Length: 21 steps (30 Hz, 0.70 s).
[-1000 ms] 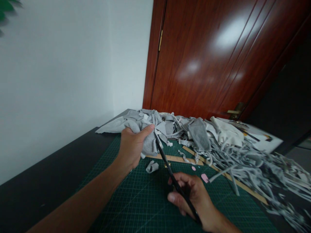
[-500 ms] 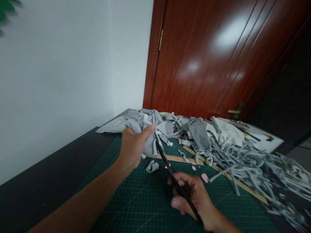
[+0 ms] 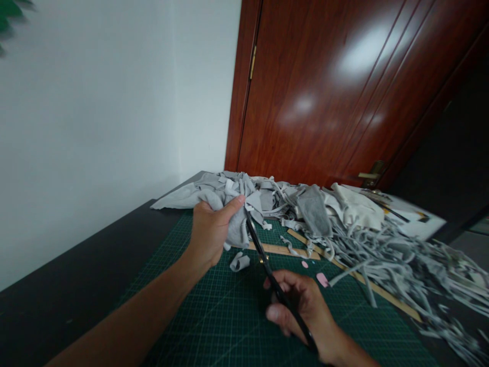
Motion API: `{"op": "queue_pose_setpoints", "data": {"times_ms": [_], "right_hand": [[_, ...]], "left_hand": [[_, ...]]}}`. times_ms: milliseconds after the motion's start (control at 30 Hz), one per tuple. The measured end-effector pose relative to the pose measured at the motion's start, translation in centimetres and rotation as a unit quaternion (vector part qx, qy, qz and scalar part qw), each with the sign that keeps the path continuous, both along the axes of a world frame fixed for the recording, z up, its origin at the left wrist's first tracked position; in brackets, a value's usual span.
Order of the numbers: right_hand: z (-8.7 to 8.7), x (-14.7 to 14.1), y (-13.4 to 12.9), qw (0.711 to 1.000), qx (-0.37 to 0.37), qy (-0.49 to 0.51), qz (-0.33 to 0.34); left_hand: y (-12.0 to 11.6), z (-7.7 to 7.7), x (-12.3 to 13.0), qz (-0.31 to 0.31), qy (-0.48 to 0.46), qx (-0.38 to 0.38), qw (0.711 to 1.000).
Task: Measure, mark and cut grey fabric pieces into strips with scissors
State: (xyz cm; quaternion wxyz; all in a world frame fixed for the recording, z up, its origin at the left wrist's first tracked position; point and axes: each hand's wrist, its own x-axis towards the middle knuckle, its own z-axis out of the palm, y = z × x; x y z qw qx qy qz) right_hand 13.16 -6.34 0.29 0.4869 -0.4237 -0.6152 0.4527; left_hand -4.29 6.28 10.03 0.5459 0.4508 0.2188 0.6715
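Observation:
My left hand (image 3: 212, 227) is closed on a piece of grey fabric (image 3: 239, 227), its thumb pressed on top and the cloth hanging down beside the fingers. In my right hand (image 3: 300, 308) is a pair of black-handled scissors (image 3: 264, 255), with fingers and thumb around the handles. The blades reach up and away to the edge of the cloth, close by my left thumb. Their tips are partly hidden by the fabric, and the blades look nearly together. Below the cloth, a small curled grey scrap (image 3: 240, 262) lies on the green cutting mat (image 3: 214, 316).
Behind the mat spreads a heap of grey fabric pieces (image 3: 315, 209); tangled grey strips (image 3: 385, 255) lie at the right. One wooden ruler (image 3: 282, 250) lies across the mat, another ruler (image 3: 382, 290) runs diagonally. Pink pieces (image 3: 322, 279) sit nearby. A wall and brown door (image 3: 305, 102) stand behind.
The scissor blades have closed together a little at the cloth, and the right thumb has shifted slightly. My left hand keeps its hold with hardly any movement.

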Motion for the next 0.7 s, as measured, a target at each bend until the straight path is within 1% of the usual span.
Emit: {"op": "queue_pose_setpoints", "data": {"times_ms": [300,533,700], "right_hand": [[0.46,-0.33,-0.21,1.000,-0.010,-0.017,-0.014],[0.07,-0.34,-0.10,1.000,0.002,-0.005,-0.008],[0.27,-0.46,-0.18,1.000,-0.003,-0.016,-0.010]], "left_hand": [[-0.08,-0.03,0.12,-0.010,-0.018,-0.011,1.000],[-0.07,0.04,0.16,-0.019,-0.026,-0.021,0.999],[-0.23,0.11,0.23,-0.017,-0.027,-0.015,0.999]]}}
